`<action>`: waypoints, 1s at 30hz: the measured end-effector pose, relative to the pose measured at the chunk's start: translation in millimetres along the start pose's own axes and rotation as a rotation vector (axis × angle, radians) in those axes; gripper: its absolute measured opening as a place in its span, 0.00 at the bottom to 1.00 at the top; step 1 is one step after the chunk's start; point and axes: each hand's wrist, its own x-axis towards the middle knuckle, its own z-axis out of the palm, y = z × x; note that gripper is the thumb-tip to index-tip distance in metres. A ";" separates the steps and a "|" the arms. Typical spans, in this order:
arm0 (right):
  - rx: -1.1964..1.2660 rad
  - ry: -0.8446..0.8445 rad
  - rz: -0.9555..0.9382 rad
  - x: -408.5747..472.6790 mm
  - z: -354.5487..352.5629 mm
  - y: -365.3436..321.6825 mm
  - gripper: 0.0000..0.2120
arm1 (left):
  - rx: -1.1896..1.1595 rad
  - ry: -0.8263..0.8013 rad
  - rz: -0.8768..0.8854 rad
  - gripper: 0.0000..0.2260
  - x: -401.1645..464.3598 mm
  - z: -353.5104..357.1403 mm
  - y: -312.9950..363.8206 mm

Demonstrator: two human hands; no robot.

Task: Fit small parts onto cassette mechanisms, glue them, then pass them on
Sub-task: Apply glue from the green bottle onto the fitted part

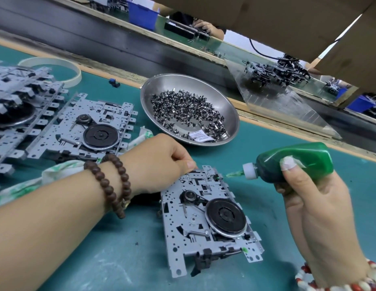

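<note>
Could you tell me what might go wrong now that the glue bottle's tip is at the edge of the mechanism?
The right hand squeezing the green glue bottle too hard could flood glue past the corner onto the belt or flywheel. The left hand only pinches the cassette mechanism at its top edge, so it might pivot under the nozzle.

- Before us on the tabletop [120,259] lies one mechanism [208,219].
- Behind it sits the bowl [222,101], parts [187,112] in it.
- Left of the bowl we see more mechanisms [36,114], overlapping.
- Right of the near mechanism: the bottle [292,162].
</note>
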 end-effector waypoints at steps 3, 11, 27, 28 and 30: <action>-0.009 0.005 0.007 0.0 -0.5 0.1 0.22 | 0.006 0.000 0.004 0.08 0.0 -0.1 0.2; -0.006 -0.006 0.007 0.3 -1.7 -0.6 0.21 | 0.009 0.009 0.005 0.08 0.2 0.0 -0.7; 0.003 -0.002 0.040 0.9 -0.7 -0.3 0.21 | 0.017 0.022 0.016 0.08 0.3 0.4 -0.9; -0.001 0.002 0.040 0.6 -1.0 -0.2 0.20 | 0.018 0.024 0.019 0.09 0.7 0.4 -1.0; 0.019 0.017 0.047 0.8 -1.1 -0.2 0.15 | 0.018 0.024 0.022 0.08 1.0 0.6 -1.3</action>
